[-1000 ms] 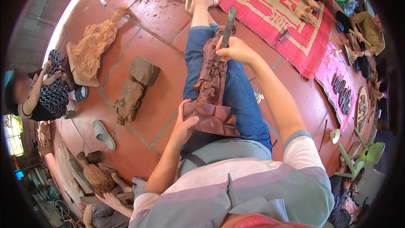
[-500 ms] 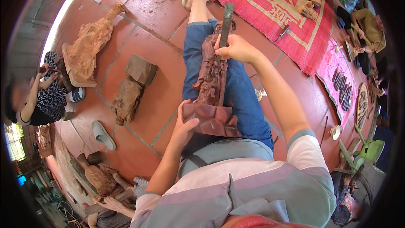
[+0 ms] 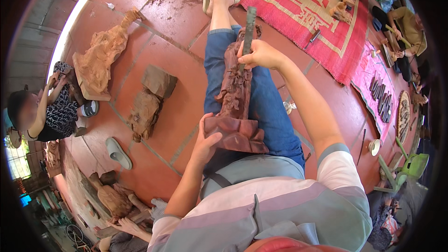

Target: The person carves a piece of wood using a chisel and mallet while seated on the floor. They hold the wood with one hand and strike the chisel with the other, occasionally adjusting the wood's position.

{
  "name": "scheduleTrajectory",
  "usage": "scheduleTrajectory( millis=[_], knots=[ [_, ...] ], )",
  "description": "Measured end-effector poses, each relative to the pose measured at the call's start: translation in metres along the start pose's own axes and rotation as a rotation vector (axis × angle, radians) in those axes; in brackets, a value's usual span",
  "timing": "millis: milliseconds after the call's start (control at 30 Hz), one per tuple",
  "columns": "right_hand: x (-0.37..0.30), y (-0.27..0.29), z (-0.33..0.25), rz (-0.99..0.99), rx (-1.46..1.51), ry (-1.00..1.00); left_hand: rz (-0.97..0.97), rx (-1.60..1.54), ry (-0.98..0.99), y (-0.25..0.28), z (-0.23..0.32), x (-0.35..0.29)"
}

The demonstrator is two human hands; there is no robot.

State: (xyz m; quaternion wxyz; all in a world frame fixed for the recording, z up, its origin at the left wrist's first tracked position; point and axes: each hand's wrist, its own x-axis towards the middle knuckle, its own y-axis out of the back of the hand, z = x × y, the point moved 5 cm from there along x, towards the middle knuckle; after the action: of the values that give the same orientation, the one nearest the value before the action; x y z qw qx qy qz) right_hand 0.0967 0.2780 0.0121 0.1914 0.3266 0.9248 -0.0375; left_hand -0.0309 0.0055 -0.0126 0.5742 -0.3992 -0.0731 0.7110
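A reddish-brown carved wooden statue (image 3: 230,91) lies along my thighs, its rock-shaped base (image 3: 235,133) close to my waist and its upper end toward my knees. My left hand (image 3: 206,141) clasps the left side of the base, thumb over the top. Over the statue's upper part, my right hand (image 3: 262,56) is closed on a flat, narrow, dark grey strip like a file (image 3: 250,22). One end sticks up past my fingers; its lower end comes out under them against the carving. I cannot make out the statue's upper details behind the strip and hand.
Wooden blocks (image 3: 158,81) and a pale carving (image 3: 100,60) lie on the tiles to my left, near a grey slipper (image 3: 118,153). A red mat (image 3: 322,32) spreads ahead. Several dark tools (image 3: 381,100) lie on pink cloth at right. Other people sit around.
The strip in my right hand stands slightly more upright over the statue. The whole view has shifted a little. My left hand keeps its hold on the base.
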Motion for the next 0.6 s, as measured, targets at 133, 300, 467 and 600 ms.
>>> scheduleTrajectory(
  millis=[133, 300, 467, 600],
  knots=[
    [-0.006, -0.001, -0.002, 0.023, 0.115, 0.046, -0.001, 0.015, -0.029, 0.006, -0.001, 0.001],
    [-0.006, 0.001, 0.013, 0.025, 0.211, 0.043, 0.013, 0.032, -0.018, -0.001, 0.003, -0.001],
    [-0.013, -0.003, 0.006, 0.058, 0.087, 0.109, 0.006, 0.049, -0.024, -0.001, 0.0, -0.002],
    [-0.012, 0.001, 0.011, 0.058, 0.182, 0.117, 0.002, 0.06, -0.031, -0.007, 0.003, -0.001]
  ],
)
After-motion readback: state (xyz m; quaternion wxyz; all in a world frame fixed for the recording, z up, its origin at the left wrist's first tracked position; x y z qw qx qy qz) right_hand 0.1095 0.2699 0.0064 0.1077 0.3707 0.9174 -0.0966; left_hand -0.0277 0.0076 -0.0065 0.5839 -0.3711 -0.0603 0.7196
